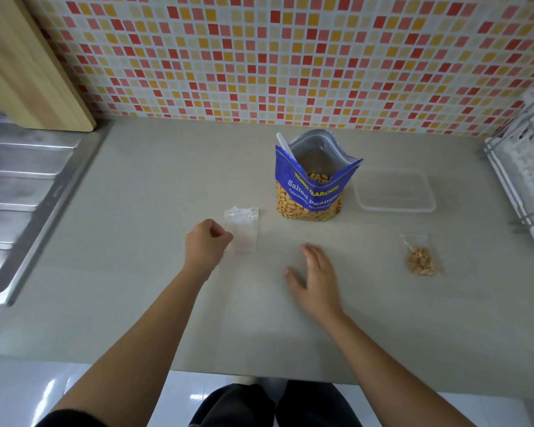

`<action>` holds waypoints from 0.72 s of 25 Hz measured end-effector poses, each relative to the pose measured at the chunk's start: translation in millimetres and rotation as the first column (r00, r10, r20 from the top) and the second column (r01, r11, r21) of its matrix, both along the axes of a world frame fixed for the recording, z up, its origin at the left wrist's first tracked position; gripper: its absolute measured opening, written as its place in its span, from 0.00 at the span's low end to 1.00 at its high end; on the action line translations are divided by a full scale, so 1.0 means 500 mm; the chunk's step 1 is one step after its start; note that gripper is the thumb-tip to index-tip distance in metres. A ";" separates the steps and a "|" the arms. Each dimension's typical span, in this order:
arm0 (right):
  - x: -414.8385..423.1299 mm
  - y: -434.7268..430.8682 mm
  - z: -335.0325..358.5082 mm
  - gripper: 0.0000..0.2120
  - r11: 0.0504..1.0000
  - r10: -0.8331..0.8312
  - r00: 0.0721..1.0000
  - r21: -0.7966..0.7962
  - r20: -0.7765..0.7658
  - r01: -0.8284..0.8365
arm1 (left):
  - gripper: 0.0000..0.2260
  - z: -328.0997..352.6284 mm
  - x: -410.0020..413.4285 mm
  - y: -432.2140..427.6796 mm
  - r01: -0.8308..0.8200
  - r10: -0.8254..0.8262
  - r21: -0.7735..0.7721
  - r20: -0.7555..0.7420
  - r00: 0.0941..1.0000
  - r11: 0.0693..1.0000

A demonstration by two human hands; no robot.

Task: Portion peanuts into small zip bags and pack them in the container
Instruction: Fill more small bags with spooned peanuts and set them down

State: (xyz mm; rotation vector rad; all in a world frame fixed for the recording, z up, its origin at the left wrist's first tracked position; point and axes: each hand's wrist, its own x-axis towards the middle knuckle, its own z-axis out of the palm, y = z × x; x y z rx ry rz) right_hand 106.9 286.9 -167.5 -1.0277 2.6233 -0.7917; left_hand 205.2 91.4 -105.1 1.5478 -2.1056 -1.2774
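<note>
Just in front of the peanut bag [312, 192] and off to its left, the curled fingers [219, 234] of the left hand [208, 243] close in at the near left edge of the empty zip bag [243, 228]. Whether they already pinch the plastic I cannot tell, since the knuckles hide the contact. The right hand [314, 274] hovers in front of the peanut bag, fingers [310, 251] straight and spread, holding nothing. The empty zip bag lies flat on the counter [136, 226], apart from the peanut bag, which stands open with a white spoon [285, 147] resting inside. To the right of the peanut bag, just beside it, sits the clear container [395, 204], apparently empty. A filled zip bag [421, 257] lies in front of the container and has not been packed. The step in hand looks like picking up a fresh bag to fill. It would go best if the left fingers lift one lip of the zip edge and the right hand comes across to peel the other lip open. The mouth should then be held wide and close to the peanut bag, so the spoon travels little and nuts do not scatter. Thin plastic clings, so a rubbing pinch may be needed to part the lips.
</note>
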 end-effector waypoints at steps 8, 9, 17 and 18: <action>0.031 0.000 -0.028 0.33 0.973 0.131 0.984 0.204 -0.123 -0.105 | 0.14 -0.034 -0.037 -0.006 -0.012 0.007 0.015 0.265 0.964 1.000; 0.033 0.002 -0.033 0.32 0.969 0.130 0.979 0.231 -0.160 -0.091 | 0.12 -0.033 -0.044 -0.012 -0.020 0.010 0.033 0.284 0.959 0.999; 0.025 -0.011 -0.017 0.35 0.988 0.106 0.994 0.117 -0.020 -0.103 | 0.10 0.022 -0.021 -0.014 -0.103 0.118 0.315 -0.030 0.993 0.944; 0.021 -0.022 0.010 0.34 1.000 0.021 0.983 0.004 0.185 -0.022 | 0.09 0.040 -0.017 0.001 -0.063 0.137 0.388 -0.168 0.976 0.920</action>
